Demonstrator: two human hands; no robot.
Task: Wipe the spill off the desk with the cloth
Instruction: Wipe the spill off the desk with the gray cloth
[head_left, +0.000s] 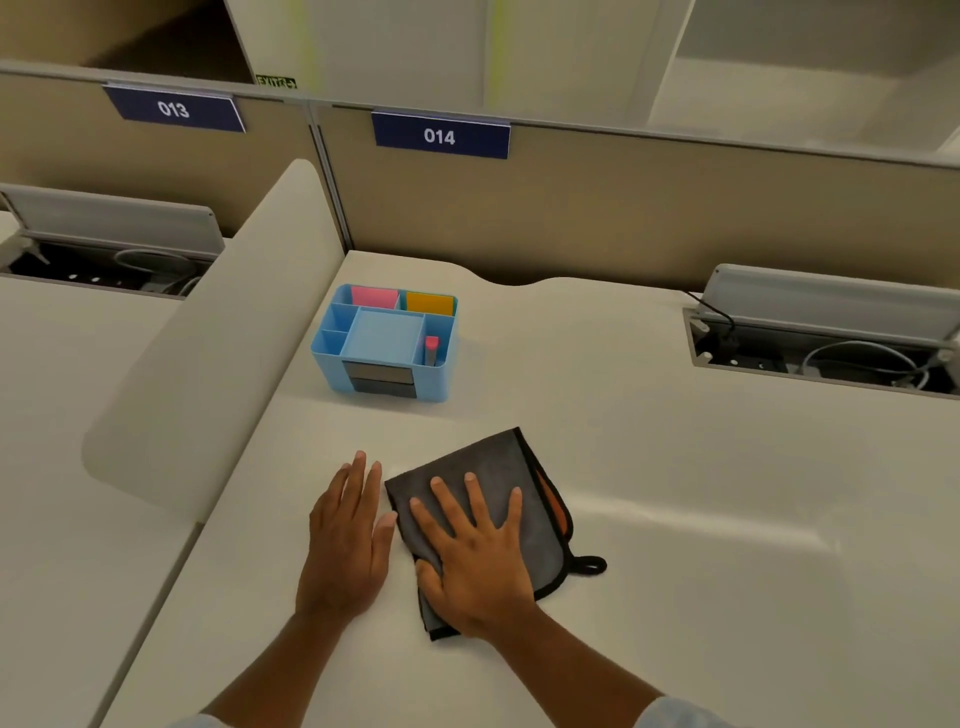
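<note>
A folded grey cloth (498, 467) with black trim, an orange underside and a black hanging loop lies flat on the white desk (701, 509). My right hand (475, 553) presses flat on the cloth with fingers spread. Beside it to the left, my left hand (345, 535) rests palm down on the bare desk, fingers together, just touching the cloth's left edge. I cannot make out any spill on the desk surface.
A blue desk organiser (387, 340) with pink and yellow notes stands behind the cloth. A white divider panel (208, 364) rises on the left. An open cable tray (826, 343) with wires sits at the right rear. Beige partition labelled 014 (440, 136) closes the back.
</note>
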